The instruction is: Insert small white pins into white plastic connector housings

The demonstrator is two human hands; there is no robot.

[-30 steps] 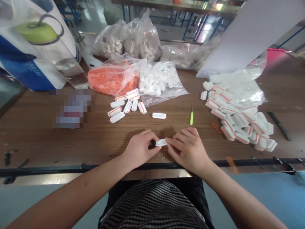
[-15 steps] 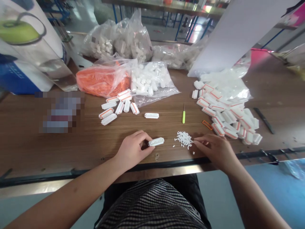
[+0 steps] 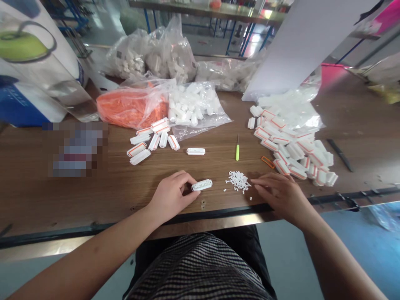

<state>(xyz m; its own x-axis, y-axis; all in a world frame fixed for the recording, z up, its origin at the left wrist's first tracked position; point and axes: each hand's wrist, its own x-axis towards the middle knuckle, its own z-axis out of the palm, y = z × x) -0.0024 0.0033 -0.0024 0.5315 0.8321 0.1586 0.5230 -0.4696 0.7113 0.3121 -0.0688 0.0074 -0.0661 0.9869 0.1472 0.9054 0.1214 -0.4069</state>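
Observation:
Between thumb and forefinger, my left hand [image 3: 171, 193] grips a white plastic connector housing [image 3: 201, 185] with rows of small holes, held at its left end just over the table. My right hand [image 3: 278, 191] is beside a pile of tiny white pegs [image 3: 238, 180]; its thumb and forefinger are slightly apart at the pile's right edge, and I see nothing between them. A second white housing [image 3: 196, 151] lies farther back. Behind the pegs is a small screwdriver [image 3: 237, 152] with a yellow-green handle. An orange ring gasket [image 3: 268, 162] lies beyond my right hand.
Housings with orange seals [image 3: 296, 156] are heaped at right, beside a dark flat strip [image 3: 340, 155]. More housings [image 3: 153, 141] lie at left, before bags of orange rings [image 3: 131, 106] and white parts [image 3: 195, 102]. A white panel [image 3: 278, 50] slants behind. The table edge [image 3: 225, 220] runs close to me.
My right thumb and forefinger have parted a little at the pegs. My left hand still holds the housing. The whole view has shifted slightly.

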